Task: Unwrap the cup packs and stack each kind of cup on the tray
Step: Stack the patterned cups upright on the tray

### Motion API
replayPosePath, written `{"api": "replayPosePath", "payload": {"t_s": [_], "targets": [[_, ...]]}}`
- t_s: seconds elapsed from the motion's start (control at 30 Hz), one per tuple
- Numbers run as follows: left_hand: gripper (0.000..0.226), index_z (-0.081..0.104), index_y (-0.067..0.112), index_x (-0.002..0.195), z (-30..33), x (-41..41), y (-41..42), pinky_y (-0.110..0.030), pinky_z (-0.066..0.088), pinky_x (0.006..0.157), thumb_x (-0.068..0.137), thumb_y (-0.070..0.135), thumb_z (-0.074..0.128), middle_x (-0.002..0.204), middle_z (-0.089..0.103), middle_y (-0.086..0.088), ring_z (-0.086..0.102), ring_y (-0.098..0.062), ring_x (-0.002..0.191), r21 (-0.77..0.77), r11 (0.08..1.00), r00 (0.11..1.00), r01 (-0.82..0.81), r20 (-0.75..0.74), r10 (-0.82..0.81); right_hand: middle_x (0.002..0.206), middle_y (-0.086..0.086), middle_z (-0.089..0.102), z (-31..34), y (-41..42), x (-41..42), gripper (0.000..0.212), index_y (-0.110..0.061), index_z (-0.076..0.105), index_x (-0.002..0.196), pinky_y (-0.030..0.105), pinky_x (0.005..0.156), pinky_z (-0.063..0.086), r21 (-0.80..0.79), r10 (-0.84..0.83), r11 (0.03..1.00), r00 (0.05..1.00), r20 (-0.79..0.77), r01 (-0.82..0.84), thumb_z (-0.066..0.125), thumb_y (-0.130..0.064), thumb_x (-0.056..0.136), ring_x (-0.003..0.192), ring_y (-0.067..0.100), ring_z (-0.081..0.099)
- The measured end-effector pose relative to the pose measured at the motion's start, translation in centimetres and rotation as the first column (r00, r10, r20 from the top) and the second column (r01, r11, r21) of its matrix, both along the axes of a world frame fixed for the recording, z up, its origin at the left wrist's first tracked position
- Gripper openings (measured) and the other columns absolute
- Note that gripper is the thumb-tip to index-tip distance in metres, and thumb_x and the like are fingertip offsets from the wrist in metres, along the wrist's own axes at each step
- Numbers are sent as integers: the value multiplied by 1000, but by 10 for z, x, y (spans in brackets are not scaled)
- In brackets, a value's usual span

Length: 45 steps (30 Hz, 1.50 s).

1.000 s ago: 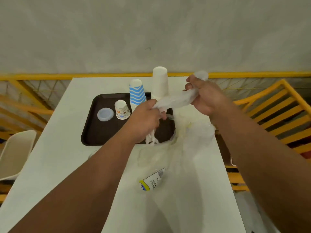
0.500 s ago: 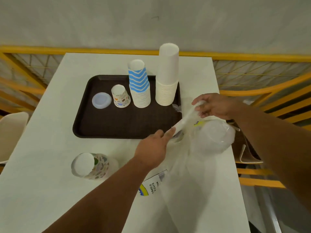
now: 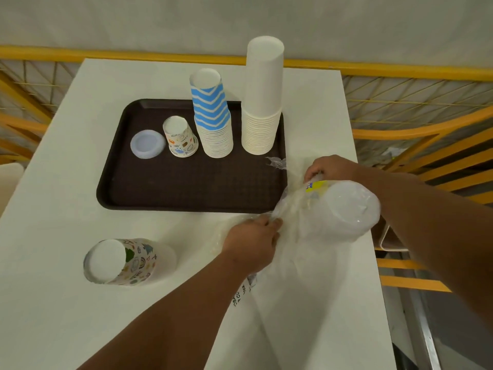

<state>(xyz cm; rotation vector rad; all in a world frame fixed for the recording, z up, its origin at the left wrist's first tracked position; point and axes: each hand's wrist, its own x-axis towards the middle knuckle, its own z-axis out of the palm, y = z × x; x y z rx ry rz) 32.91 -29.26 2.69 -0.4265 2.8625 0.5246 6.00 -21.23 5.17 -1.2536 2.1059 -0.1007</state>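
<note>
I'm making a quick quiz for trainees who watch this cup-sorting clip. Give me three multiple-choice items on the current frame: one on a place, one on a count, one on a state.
1. Where does the wrapped patterned cup pack lie?
A. on the tray
B. on the table, nearer than the tray
C. on a chair

2. How many tall cup stacks stand on the tray?
A. two
B. four
C. none

3. What are the hands doing?
A. resting flat
B. lifting the tray
C. gripping clear plastic wrap

Answers:
1 B: the patterned cup pack lies on its side on the white table, off the tray.
2 A: only the blue-striped stack and the white stack.
3 C: the left hand and right hand both pinch the clear plastic wrap.
</note>
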Motion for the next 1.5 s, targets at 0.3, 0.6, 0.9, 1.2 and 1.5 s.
{"api": "replayPosePath", "payload": {"t_s": [0.3, 0.6, 0.9, 1.2, 1.5], "targets": [[23, 68, 19, 106, -10, 8, 8, -42, 52, 80, 89, 29, 57, 127, 54, -2, 52, -26, 98, -180, 982, 940, -52, -340, -12, 106, -2, 42, -3, 5, 5, 47, -19, 71, 109, 29, 88, 37, -406, 100, 903, 988, -116, -139, 86, -25, 65, 99, 20, 46], [47, 61, 18, 130, -14, 3, 3, -34, 47, 82, 87, 24, 42, 141, 52, 2, 48, -23, 98, -285, 953, 944, 103, -274, -184, 102, 1, 63, -6, -11, 10, 22, -28, 78, 101, 19, 83, 33, -256, 490, 829, 866, -98, -498, 74, -22, 80, 96, 15, 46], [55, 50, 18, 141, -12, 9, 5, -36, 40, 95, 97, 44, 28, 143, 53, 2, 46, -23, 111, -263, 954, 974, 142, -135, -182, 90, -6, 59, -22, -10, 6, 17, -23, 76, 84, 19, 76, 41, -131, 281, 951, 960, 7, -278, 82, -34, 72, 89, 12, 52], [62, 51, 13, 140, -20, 17, 9, -46, 37, 99, 96, 51, 30, 136, 57, -3, 39, -29, 121, -385, 918, 986, 93, -96, -140, 87, 14, 71, -23, -8, 11, 74, -12, 80, 89, 42, 71, 55, -196, 581, 792, 812, -45, -578, 35, -71, 91, 77, 34, 68], [54, 58, 12, 131, -27, 17, 8, -43, 36, 90, 94, 42, 32, 127, 63, -5, 54, -29, 105, -422, 907, 979, -8, -187, -79, 90, -4, 58, -26, -23, 22, 20, -17, 76, 92, 24, 77, 41, -147, 105, 982, 988, -115, -121, 79, -32, 79, 94, 24, 61]]}}
